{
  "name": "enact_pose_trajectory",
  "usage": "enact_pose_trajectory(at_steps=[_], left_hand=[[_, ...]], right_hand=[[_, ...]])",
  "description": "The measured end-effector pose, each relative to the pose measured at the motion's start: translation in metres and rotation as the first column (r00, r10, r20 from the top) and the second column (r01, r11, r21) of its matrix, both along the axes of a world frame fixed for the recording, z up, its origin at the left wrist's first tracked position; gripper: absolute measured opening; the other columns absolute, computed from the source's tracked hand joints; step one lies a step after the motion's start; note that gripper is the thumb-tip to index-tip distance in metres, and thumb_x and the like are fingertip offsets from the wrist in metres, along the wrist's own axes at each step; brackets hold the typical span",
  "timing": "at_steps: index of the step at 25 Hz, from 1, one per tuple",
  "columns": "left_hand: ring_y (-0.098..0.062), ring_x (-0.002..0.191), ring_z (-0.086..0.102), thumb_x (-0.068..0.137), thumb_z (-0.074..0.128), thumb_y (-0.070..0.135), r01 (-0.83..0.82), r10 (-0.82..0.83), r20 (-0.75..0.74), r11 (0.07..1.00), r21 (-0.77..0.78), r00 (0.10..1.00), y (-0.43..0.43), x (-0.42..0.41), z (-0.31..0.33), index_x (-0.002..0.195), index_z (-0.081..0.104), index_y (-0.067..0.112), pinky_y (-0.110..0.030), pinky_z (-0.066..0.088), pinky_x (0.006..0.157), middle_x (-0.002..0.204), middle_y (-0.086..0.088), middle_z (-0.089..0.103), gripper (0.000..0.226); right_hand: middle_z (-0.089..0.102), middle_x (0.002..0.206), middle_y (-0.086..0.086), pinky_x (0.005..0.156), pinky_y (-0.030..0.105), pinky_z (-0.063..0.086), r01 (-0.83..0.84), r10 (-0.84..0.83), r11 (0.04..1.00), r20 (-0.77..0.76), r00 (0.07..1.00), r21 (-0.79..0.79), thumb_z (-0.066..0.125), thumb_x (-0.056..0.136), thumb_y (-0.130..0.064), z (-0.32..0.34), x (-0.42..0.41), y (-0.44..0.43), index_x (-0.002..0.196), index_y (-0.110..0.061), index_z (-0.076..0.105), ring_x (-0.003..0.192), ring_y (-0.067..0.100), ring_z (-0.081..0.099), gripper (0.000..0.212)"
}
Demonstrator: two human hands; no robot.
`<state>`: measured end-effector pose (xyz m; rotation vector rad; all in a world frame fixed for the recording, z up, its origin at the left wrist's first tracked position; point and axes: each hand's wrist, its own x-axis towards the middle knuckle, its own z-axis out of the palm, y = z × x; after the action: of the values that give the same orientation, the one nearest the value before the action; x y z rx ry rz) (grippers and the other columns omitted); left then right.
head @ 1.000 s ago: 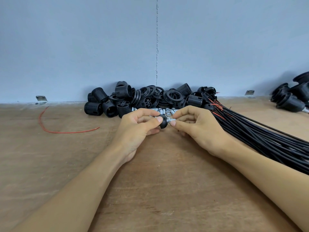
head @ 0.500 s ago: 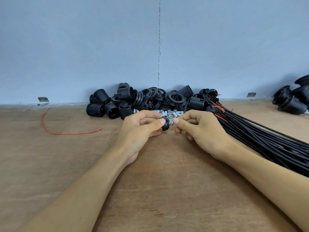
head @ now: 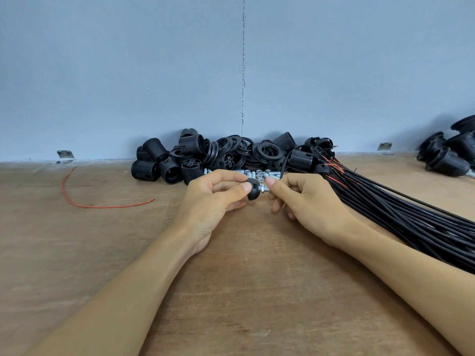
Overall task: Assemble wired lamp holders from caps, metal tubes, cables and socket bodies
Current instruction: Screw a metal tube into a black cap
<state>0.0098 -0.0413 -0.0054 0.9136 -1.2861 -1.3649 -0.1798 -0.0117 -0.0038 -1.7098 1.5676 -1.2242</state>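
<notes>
Two forearms reach across the wooden counter to the work in hand: the left hand pinches a small black domed cap, its thumb and fingers clamped on the dome, while the right hand holds a short threaded metal tube, its fingertips closed on the free end. Cap and tube meet end to end between the two hands, low over the counter; how deep the thread has caught cannot be told. The likeliest fault here is a crossed thread: if the tube enters the cap's neck at a tilt, turning it would probably chew the plastic and leave a loose joint. Both grips use fingertips only, so a slip could drop either part. Just behind the hands lies a scatter of loose tubes and nuts, where a fallen tube would be lost among its twins. Beside the right wrist runs the bundle of black cables, red wire ends showing at its far end; a careless sweep of that arm might drag or snag them. Further back, the heap of socket bodies and rings is piled against the blue wall and could tumble forward if knocked. A stray red wire lies well to the left.
</notes>
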Motion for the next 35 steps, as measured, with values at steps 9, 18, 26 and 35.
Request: enact_pose_trajectory(at_steps=[9, 18, 26, 35], left_hand=[[-0.016, 0.085, 0.076, 0.084, 0.079, 0.005, 0.020, -0.020, 0.004, 1.000, -0.010, 1.000, 0.0004, 0.0000, -0.0001, 0.091, 0.078, 0.015, -0.026, 0.061, 0.074, 0.088, -0.015, 0.077, 0.012], [-0.017, 0.086, 0.076, 0.084, 0.079, 0.006, 0.018, -0.018, -0.023, 1.000, 0.004, 1.000, 0.0006, 0.0004, -0.0004, 0.091, 0.077, 0.014, -0.026, 0.061, 0.073, 0.086, -0.012, 0.078, 0.011], [-0.011, 0.082, 0.074, 0.083, 0.080, 0.008, 0.027, -0.027, -0.005, 0.999, -0.025, 1.000, 0.0022, -0.0009, 0.0009, 0.084, 0.080, 0.021, -0.027, 0.061, 0.073, 0.080, -0.006, 0.076, 0.013], [-0.016, 0.085, 0.076, 0.083, 0.080, 0.007, 0.018, -0.018, -0.003, 1.000, -0.005, 1.000, 0.0028, -0.0006, 0.0020, 0.083, 0.080, 0.020, -0.026, 0.060, 0.072, 0.087, -0.013, 0.077, 0.012]], right_hand=[[0.067, 0.058, -0.004, 0.059, 0.021, 0.039, 0.022, -0.025, 0.999, -0.087, 0.996, -0.036, 0.051, 0.099, -0.052, -0.0028, -0.0002, -0.0012, 0.067, -0.017, 0.063, 0.046, 0.000, 0.050, 0.050], [0.071, 0.066, -0.003, 0.064, 0.028, 0.042, -0.067, 0.066, 0.998, -0.065, 0.996, -0.020, 0.059, 0.097, -0.044, 0.0007, -0.0016, 0.0008, 0.069, -0.020, 0.064, 0.052, 0.003, 0.052, 0.037], [0.066, 0.059, 0.000, 0.058, 0.021, 0.042, 0.010, -0.011, 1.000, -0.096, 0.995, -0.015, 0.043, 0.099, -0.058, 0.0034, 0.0061, 0.0061, 0.069, -0.018, 0.062, 0.049, 0.004, 0.052, 0.053], [0.070, 0.064, -0.007, 0.062, 0.011, 0.039, 0.000, -0.015, 0.996, -0.168, 0.986, -0.087, 0.042, 0.102, -0.052, 0.0006, 0.0050, 0.0055, 0.076, -0.021, 0.066, 0.060, 0.000, 0.057, 0.048]])
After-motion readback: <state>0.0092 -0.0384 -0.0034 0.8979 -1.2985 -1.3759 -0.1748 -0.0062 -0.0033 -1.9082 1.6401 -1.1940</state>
